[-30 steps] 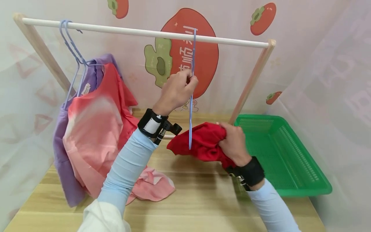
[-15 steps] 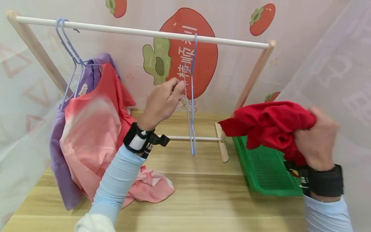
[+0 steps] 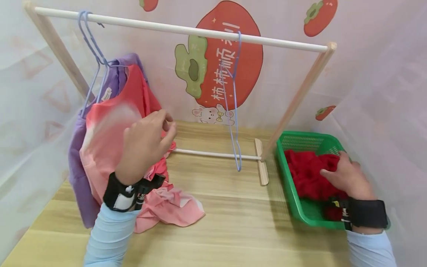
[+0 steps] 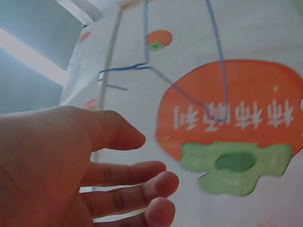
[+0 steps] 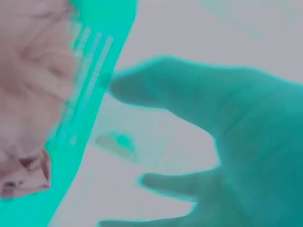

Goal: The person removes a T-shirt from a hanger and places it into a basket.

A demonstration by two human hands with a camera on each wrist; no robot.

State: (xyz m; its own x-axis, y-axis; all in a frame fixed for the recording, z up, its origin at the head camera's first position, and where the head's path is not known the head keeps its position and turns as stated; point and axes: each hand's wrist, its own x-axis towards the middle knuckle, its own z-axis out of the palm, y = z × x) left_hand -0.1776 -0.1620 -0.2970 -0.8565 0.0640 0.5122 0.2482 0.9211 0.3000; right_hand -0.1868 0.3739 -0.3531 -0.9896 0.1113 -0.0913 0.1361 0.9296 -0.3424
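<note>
Wooden table [image 3: 213, 237]; four o'clock, I see red cloth [image 3: 307, 174] in green basket [image 3: 308, 220], right hand [image 3: 350, 178] spread nearby; left hand [image 3: 145, 142], nine o'clock, loosely curled.

Bright head view, teal-tinted right wrist view

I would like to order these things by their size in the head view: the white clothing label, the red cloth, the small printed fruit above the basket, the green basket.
1. Green basket
2. Red cloth, partly hidden by the right hand
3. Small printed fruit
4. White clothing label
</note>
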